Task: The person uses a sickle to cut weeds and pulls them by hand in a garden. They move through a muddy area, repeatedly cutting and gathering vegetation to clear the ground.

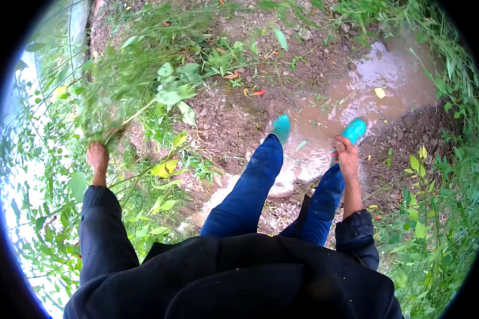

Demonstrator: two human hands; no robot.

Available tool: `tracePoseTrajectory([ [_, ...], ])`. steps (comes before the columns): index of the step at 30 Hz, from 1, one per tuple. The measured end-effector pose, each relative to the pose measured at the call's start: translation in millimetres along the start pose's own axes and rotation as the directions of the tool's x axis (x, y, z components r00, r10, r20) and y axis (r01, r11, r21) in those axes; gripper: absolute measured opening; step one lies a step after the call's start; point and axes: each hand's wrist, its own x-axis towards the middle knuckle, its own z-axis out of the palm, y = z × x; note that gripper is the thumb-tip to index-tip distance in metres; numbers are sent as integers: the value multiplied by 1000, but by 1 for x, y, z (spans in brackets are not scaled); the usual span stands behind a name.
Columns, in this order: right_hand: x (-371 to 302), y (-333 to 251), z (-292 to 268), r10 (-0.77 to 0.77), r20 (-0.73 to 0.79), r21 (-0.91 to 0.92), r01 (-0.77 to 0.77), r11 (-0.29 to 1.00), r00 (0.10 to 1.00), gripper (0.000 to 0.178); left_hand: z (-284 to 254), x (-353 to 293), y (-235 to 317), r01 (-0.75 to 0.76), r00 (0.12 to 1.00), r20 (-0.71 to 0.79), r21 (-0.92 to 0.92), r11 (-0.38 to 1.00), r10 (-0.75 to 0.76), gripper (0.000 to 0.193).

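Note:
My left hand (97, 156) is out to the left, closed around the base of a bunch of pulled weeds (109, 114). Their long green leaves and stems are smeared by motion and reach up and away from the fist. My right hand (347, 154) hangs in front of my right shin, just below the turquoise boot (355, 129). Its fingers are loosely bent and apart, with nothing visible between them.
My other turquoise boot (281, 127) stands at the edge of a muddy puddle (378, 69) on wet brown soil (229, 111). Leafy plants (165, 170) grow on the left, and more greenery (426, 228) lines the right. A pale sheet (79, 37) stands at the far left.

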Motion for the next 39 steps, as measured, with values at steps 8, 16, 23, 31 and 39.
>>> tracePoseTrajectory([
  [8,-18,-11,3,-4,-10,58,4,998,1000,24,17,-2,-33,342,880,380,-88,936,-286,62],
  [16,-40,-50,-1,-9,-35,91,12,996,999,24,-61,-6,151,-354,928,77,-130,926,366,45],
  [23,-36,-55,-19,-45,-82,212,62,975,996,22,-147,-93,315,-743,626,-604,-653,144,494,22],
  [31,-25,-123,-69,-118,-181,183,151,971,976,23,-251,-167,327,-707,560,-602,-705,-50,569,18],
  [39,9,-167,-145,-132,-400,318,272,908,907,69,-303,-176,328,-685,620,-631,-725,-72,467,20],
])
